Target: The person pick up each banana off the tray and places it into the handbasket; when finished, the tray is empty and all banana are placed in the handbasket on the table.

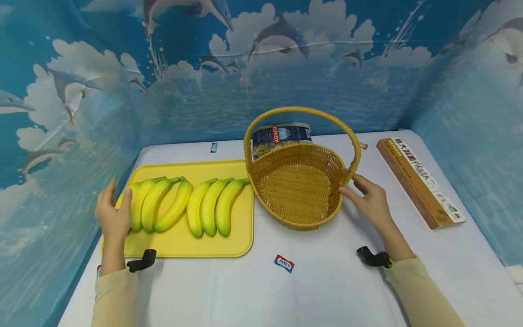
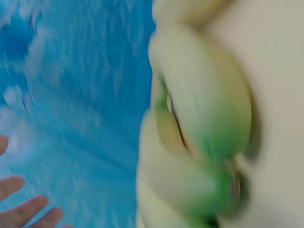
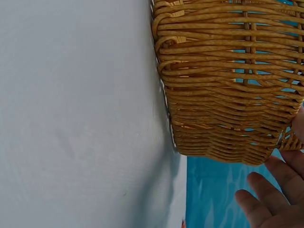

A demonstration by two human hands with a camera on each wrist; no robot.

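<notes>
We steady the basket (image 1: 298,186) with right hand (image 1: 369,202), left hand (image 1: 112,218) fingers apart, curl round lower-left bananas (image 1: 157,202) squarely.

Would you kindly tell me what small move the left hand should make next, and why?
Probably curl the left hand around the nearest banana bunch on the yellow tray: its open fingers already rest there, while the right hand steadies the empty wicker basket.

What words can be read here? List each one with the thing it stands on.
"AGNESI": red label on the blue pasta bag behind the basket.
"PASTA": long brown box; its other print is too small.
Red-and-blue sticker: blurred.
Small stickers near the back: unreadable.
</notes>
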